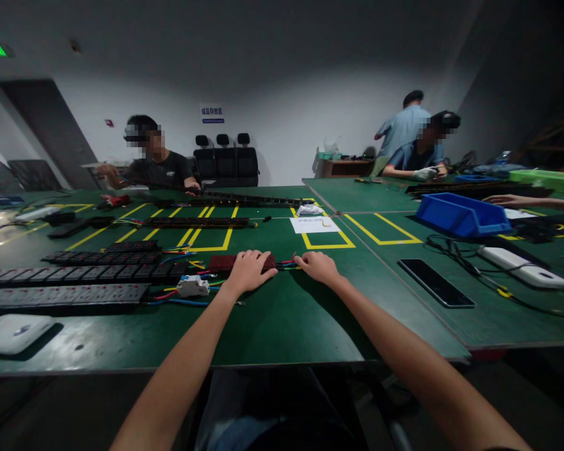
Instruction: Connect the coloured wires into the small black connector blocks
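Note:
In the head view my left hand [250, 270] lies over a dark red rectangular strip [219, 263], fingers across its top and thumb along the near side. Coloured wires [286, 265] come out of the strip's right end. My right hand [317, 265] is closed around these wires, thumb and fingers together at their ends. Left of my left hand, a white-grey breaker-like block [192, 286] sits among wires. Beside it are a black socket strip [122, 272] and a grey-faced socket strip [66, 296], both lying lengthwise on the green table.
To the right lie a phone [436, 283], a blue bin [463, 215] and a white power strip [524, 266] with black cable. A white device [16, 333] is at near left. Paper [314, 225] lies ahead. Across the table, a co-worker [162, 166] handles a long black strip.

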A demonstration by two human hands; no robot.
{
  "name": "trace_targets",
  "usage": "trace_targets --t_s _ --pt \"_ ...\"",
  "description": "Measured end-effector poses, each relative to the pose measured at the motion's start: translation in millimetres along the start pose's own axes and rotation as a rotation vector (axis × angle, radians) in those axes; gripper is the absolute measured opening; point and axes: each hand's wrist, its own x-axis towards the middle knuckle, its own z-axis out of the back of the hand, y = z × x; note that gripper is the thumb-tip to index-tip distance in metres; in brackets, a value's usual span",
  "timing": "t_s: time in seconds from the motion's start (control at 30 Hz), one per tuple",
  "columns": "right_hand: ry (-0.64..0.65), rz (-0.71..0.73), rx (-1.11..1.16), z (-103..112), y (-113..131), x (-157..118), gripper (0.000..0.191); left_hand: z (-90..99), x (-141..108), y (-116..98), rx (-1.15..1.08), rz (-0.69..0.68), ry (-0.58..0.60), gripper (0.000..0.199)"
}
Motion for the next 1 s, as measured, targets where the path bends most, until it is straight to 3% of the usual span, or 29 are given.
trace_targets --t_s 1.0 --pt "-0.004 0.002 -0.009 0.8 2.1 -1.7 0.056 -0.6 -0.7 0.2 -0.016 0.005 -0.003 0.068"
